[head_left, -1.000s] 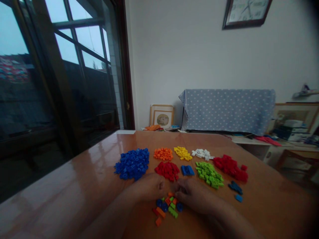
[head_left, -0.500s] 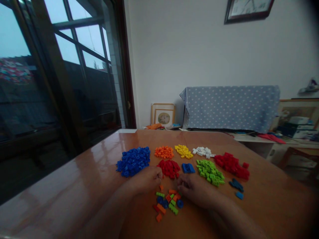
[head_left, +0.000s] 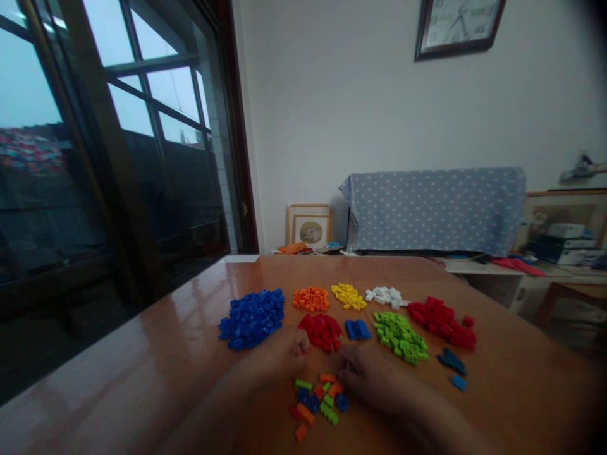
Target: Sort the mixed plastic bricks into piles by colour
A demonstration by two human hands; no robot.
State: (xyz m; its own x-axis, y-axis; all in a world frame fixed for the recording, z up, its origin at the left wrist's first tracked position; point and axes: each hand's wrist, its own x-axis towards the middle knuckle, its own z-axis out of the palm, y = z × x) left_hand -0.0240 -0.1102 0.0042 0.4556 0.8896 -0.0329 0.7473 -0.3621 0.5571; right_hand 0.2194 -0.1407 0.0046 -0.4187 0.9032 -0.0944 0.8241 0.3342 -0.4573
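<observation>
At the left of the lower middle of the frame, I see a big heap of blue plastic bricks (head_left: 251,319) on the glossy brown table (head_left: 156,354). Next comes the left hand (head_left: 287,351), its fingers curled; whether it grips a brick, I cannot tell. Above and right lie a heap of small orange plastic bricks (head_left: 310,298) and a heap of small red plastic bricks (head_left: 321,332). In the lower centre is a loose cluster of mixed-colour plastic bricks (head_left: 319,392). The right hand (head_left: 363,373) is beside it, fingers bent, its grip also unclear to me. Further right are yellow (head_left: 348,296), white, green and red heaps. I judge these heaps already parted by colour; the cluster is not, and no finished build is visible.
</observation>
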